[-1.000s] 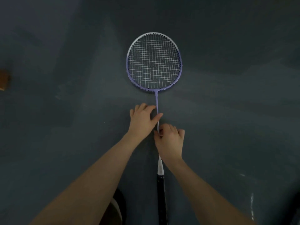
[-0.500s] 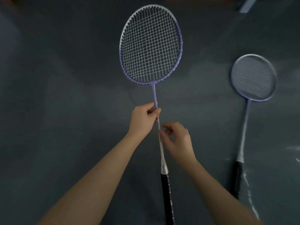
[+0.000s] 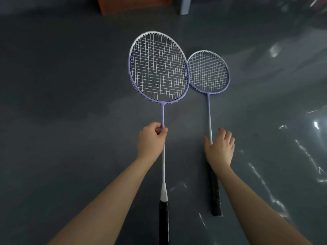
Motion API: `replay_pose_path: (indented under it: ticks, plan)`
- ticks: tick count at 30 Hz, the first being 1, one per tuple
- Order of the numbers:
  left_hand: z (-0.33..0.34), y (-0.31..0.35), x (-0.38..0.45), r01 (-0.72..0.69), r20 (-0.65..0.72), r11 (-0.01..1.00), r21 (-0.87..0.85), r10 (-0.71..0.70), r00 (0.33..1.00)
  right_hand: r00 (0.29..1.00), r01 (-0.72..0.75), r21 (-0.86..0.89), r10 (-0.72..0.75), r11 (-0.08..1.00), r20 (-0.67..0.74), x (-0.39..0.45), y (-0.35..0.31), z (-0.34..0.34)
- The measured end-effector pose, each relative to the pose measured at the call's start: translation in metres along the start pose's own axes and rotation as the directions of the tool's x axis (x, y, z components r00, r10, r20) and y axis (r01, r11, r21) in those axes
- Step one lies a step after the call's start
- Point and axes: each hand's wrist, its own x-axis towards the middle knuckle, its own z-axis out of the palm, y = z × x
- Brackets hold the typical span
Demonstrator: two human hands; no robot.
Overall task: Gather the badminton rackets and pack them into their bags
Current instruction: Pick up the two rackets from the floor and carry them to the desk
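Rackets first: from my remote seat I see the left hand (image 3: 151, 138) with fingers and thumb curled round the thin shaft of a purple-and-white badminton racket with white strings and a black grip (image 3: 158, 68), grasping it roughly midway between the head and the white cone above the grip. That racket looks raised off the dark grey glossy floor (image 3: 62, 121), its head pointing away from me and its black grip running off the near edge of the view. My right hand (image 3: 219, 149) is over the shaft of a second purple-and-white badminton racket with a black grip (image 3: 208, 71), fingers spread and only slightly bent; I cannot tell whether it is touching the shaft or only above it, and it is not closed round it. This second racket lies flat on the floor just right of the held one, head away from me, grip toward me. In my view the rim of the held racket's head overlaps the left rim of the lying racket's head; whether they touch I cannot tell. Further out, at the far edge of the floor, stands a reddish-brown wooden block-like piece of furniture (image 3: 134, 5), and right of it a pale grey upright leg (image 3: 184, 6). Bright glare streaks mark the floor toward its right side.
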Motion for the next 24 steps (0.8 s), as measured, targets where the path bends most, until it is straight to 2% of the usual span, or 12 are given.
replay_pose_path:
  ticks: [3, 8, 13, 18, 24]
  plan:
    - [0.006, 0.000, -0.004, 0.025, 0.020, 0.999, 0.042, -0.025, 0.999, 0.984, -0.031, -0.020, 0.034, 0.999, 0.173, 0.004, 0.003, 0.000]
    - [-0.008, 0.012, -0.007, 0.012, 0.011, 0.997, 0.078, -0.012, 1.000, 0.951, -0.224, 0.221, 0.163, 0.949, 0.263, -0.002, -0.020, -0.009]
    - [-0.044, 0.029, -0.005, -0.055, -0.050, 0.996, 0.073, 0.059, 0.997, 0.985, -0.031, 0.250, -0.013, 0.968, 0.175, -0.023, -0.066, -0.027]
    - [-0.105, 0.053, -0.007, -0.084, -0.155, 0.995, 0.057, 0.092, 0.984, 0.984, 0.159, 0.337, -0.177, 0.928, 0.023, -0.046, -0.132, -0.066]
    - [-0.222, 0.157, -0.027, -0.113, -0.212, 0.986, 0.125, 0.138, 0.967, 0.956, 0.268, 0.424, -0.294, 0.865, -0.005, -0.081, -0.225, -0.194]
